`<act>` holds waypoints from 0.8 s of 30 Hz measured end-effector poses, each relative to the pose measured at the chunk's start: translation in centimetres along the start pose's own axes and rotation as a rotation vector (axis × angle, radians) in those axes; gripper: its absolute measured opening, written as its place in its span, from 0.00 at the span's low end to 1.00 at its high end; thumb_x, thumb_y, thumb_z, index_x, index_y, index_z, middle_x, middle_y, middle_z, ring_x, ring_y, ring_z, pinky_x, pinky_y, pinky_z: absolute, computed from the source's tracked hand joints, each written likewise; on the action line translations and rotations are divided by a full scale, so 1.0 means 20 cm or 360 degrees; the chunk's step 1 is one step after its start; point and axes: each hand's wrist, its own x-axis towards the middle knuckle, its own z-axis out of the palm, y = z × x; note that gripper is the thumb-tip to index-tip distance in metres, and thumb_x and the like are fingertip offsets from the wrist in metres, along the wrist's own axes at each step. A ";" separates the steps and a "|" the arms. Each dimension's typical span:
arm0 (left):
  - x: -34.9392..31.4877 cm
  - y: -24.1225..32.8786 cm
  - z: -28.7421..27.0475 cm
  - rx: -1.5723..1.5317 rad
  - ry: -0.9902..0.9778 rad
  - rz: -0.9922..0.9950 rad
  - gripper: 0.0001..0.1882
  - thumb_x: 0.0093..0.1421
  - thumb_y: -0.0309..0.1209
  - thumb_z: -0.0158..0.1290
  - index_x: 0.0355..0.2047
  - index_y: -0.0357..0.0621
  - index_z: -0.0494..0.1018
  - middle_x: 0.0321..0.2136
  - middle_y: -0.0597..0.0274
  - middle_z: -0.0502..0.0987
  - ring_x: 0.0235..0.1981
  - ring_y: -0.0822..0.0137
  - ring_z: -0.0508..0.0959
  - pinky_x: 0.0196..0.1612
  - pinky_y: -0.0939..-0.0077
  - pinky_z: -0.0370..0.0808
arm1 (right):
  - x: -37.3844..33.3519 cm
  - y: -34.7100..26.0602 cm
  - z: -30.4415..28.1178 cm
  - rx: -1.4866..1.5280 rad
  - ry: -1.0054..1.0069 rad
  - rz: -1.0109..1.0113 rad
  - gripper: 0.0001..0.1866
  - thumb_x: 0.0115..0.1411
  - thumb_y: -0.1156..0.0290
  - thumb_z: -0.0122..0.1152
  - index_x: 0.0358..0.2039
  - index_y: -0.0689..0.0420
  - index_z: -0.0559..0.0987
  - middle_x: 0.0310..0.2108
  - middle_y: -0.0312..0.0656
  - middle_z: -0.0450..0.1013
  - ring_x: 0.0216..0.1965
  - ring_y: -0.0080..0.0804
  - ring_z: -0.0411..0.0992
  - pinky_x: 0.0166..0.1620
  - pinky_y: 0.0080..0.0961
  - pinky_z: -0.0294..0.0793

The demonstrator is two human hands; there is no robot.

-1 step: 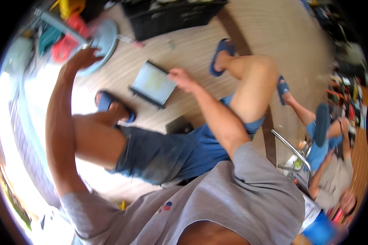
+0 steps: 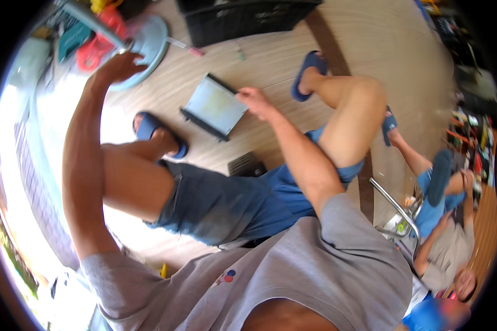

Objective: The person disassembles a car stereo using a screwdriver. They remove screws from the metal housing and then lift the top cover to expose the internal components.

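Observation:
A flat silver metal box point(image 2: 212, 105) with black strips along two sides sits at floor level between my feet. My right hand point(image 2: 255, 103) is closed at its right corner, fingertips against the edge. Held out to the left, my left hand point(image 2: 121, 67) has its fingers stretched and nothing in them. It appears in front of a pale blue round stand base point(image 2: 152, 55) with a grey pole point(image 2: 91, 25); whether it touches the base I cannot tell. A small dark slotted block point(image 2: 246, 165) lies nearer my shorts.
A black crate point(image 2: 248, 25) stands at the far side. Red plastic point(image 2: 88, 57) is beside the pole. On the right are a chrome tube frame point(image 2: 395, 204) and another person point(image 2: 450, 248), seated, with one foot raised. A small pink-ended stick point(image 2: 195, 52) lies near the crate.
The whole view has shifted slightly, so the scene sits a little higher and farther right. My hands and the metal box keep the same arrangement.

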 end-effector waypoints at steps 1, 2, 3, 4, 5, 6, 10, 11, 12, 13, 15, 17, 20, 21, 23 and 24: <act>-0.02 -0.01 0.00 -0.0003 0.0002 -0.0045 0.28 0.62 0.48 0.55 0.54 0.40 0.73 0.39 0.39 0.80 0.43 0.48 0.81 0.48 0.60 0.75 | -0.01 -0.05 0.01 0.0074 0.0013 0.0145 0.13 0.64 0.66 0.60 0.46 0.57 0.78 0.38 0.37 0.77 0.39 0.23 0.73 0.37 0.29 0.75; -0.03 0.00 -0.01 0.0025 0.0022 -0.0034 0.29 0.62 0.49 0.56 0.55 0.40 0.73 0.40 0.39 0.80 0.44 0.48 0.81 0.49 0.61 0.75 | -0.01 -0.01 -0.02 0.0180 0.0008 0.0180 0.12 0.64 0.66 0.61 0.45 0.56 0.78 0.38 0.36 0.77 0.39 0.23 0.74 0.37 0.30 0.76; -0.01 0.02 -0.02 0.0064 -0.0021 -0.0061 0.29 0.62 0.50 0.55 0.55 0.42 0.73 0.42 0.40 0.80 0.44 0.48 0.81 0.50 0.61 0.75 | 0.00 0.02 -0.06 0.0286 0.0024 0.0222 0.12 0.64 0.65 0.61 0.45 0.55 0.78 0.38 0.35 0.77 0.39 0.24 0.74 0.38 0.31 0.76; -0.01 0.02 -0.01 0.0081 -0.0038 -0.0069 0.29 0.62 0.50 0.55 0.56 0.43 0.73 0.43 0.41 0.80 0.45 0.48 0.80 0.51 0.61 0.75 | -0.01 0.04 -0.05 0.0289 -0.0013 0.0245 0.12 0.64 0.65 0.61 0.45 0.55 0.78 0.38 0.35 0.77 0.39 0.24 0.74 0.38 0.31 0.76; -0.01 0.01 0.00 0.0101 -0.0053 -0.0074 0.29 0.62 0.51 0.54 0.56 0.44 0.72 0.45 0.42 0.79 0.46 0.48 0.80 0.52 0.61 0.75 | -0.02 0.05 -0.05 0.0369 -0.0008 0.0244 0.16 0.62 0.64 0.62 0.48 0.56 0.76 0.41 0.37 0.76 0.41 0.27 0.74 0.38 0.31 0.75; -0.01 0.02 0.01 0.0125 -0.0078 -0.0082 0.29 0.62 0.51 0.54 0.56 0.44 0.72 0.45 0.43 0.79 0.47 0.48 0.80 0.52 0.61 0.74 | -0.04 0.06 -0.06 0.0444 0.0008 0.0248 0.21 0.61 0.63 0.63 0.52 0.58 0.75 0.45 0.40 0.76 0.42 0.30 0.74 0.39 0.30 0.74; 0.02 0.04 0.01 0.0195 -0.0091 -0.0107 0.29 0.63 0.52 0.53 0.56 0.44 0.72 0.46 0.44 0.79 0.47 0.50 0.79 0.53 0.62 0.74 | -0.07 0.07 -0.05 0.0551 0.0010 0.0314 0.20 0.61 0.64 0.63 0.51 0.57 0.75 0.45 0.39 0.75 0.42 0.29 0.74 0.39 0.29 0.74; 0.03 0.03 0.01 0.0198 -0.0082 -0.0104 0.29 0.63 0.52 0.53 0.56 0.44 0.72 0.46 0.45 0.79 0.47 0.50 0.80 0.53 0.62 0.74 | -0.07 0.06 -0.05 0.0530 0.0026 0.0299 0.19 0.61 0.64 0.63 0.51 0.58 0.75 0.45 0.39 0.75 0.42 0.29 0.74 0.38 0.28 0.74; 0.04 0.04 0.02 0.0203 -0.0002 -0.0078 0.29 0.63 0.52 0.52 0.56 0.44 0.72 0.46 0.46 0.80 0.46 0.51 0.80 0.52 0.62 0.75 | -0.07 0.05 -0.05 0.0506 0.0043 0.0285 0.19 0.62 0.65 0.62 0.51 0.58 0.75 0.44 0.39 0.75 0.41 0.29 0.74 0.37 0.26 0.75; 0.04 0.03 0.02 0.0201 -0.0015 -0.0088 0.29 0.63 0.52 0.52 0.56 0.44 0.72 0.46 0.46 0.80 0.46 0.51 0.80 0.52 0.62 0.75 | -0.08 0.03 -0.04 0.0509 0.0031 0.0296 0.19 0.62 0.65 0.62 0.51 0.58 0.75 0.44 0.39 0.75 0.41 0.29 0.74 0.37 0.26 0.75; 0.08 0.05 -0.03 0.0192 -0.0121 -0.0179 0.31 0.62 0.54 0.53 0.57 0.46 0.72 0.49 0.46 0.78 0.51 0.51 0.77 0.56 0.62 0.71 | -0.09 0.01 -0.06 0.0480 0.0016 0.0295 0.14 0.64 0.65 0.62 0.47 0.57 0.75 0.39 0.35 0.75 0.39 0.26 0.74 0.42 0.30 0.78; 0.07 0.09 -0.12 0.0200 -0.0220 -0.0295 0.33 0.61 0.56 0.53 0.59 0.48 0.71 0.53 0.47 0.76 0.56 0.52 0.74 0.61 0.63 0.67 | -0.08 0.01 -0.04 0.0433 -0.0007 0.0235 0.14 0.64 0.65 0.62 0.47 0.57 0.76 0.38 0.35 0.75 0.39 0.26 0.74 0.41 0.29 0.78; 0.00 0.10 -0.21 0.0130 -0.0206 -0.0373 0.32 0.62 0.55 0.52 0.58 0.47 0.72 0.53 0.48 0.76 0.56 0.53 0.73 0.60 0.64 0.68 | -0.08 -0.02 0.02 0.0390 -0.0007 0.0138 0.13 0.64 0.65 0.62 0.46 0.56 0.77 0.37 0.34 0.75 0.38 0.24 0.74 0.39 0.28 0.77; 0.03 0.11 -0.20 0.0102 -0.0167 -0.0347 0.32 0.62 0.54 0.53 0.58 0.46 0.72 0.52 0.48 0.76 0.55 0.52 0.74 0.59 0.63 0.69 | -0.10 0.00 0.00 0.0382 0.0060 0.0121 0.13 0.64 0.65 0.62 0.46 0.56 0.77 0.36 0.33 0.76 0.37 0.23 0.73 0.37 0.27 0.77; 0.07 0.13 -0.16 0.0052 -0.0138 -0.0308 0.32 0.62 0.54 0.53 0.57 0.45 0.72 0.52 0.48 0.76 0.54 0.51 0.75 0.58 0.63 0.70 | -0.12 0.03 -0.04 0.0389 0.0114 0.0130 0.13 0.64 0.64 0.62 0.45 0.56 0.78 0.36 0.33 0.76 0.37 0.22 0.73 0.37 0.26 0.76; 0.05 0.14 -0.18 0.0061 -0.0073 -0.0277 0.31 0.61 0.54 0.54 0.57 0.45 0.73 0.51 0.48 0.77 0.53 0.51 0.76 0.58 0.63 0.70 | -0.12 0.03 -0.04 0.0423 0.0128 0.0107 0.12 0.64 0.64 0.62 0.45 0.56 0.78 0.36 0.32 0.76 0.36 0.21 0.72 0.37 0.26 0.75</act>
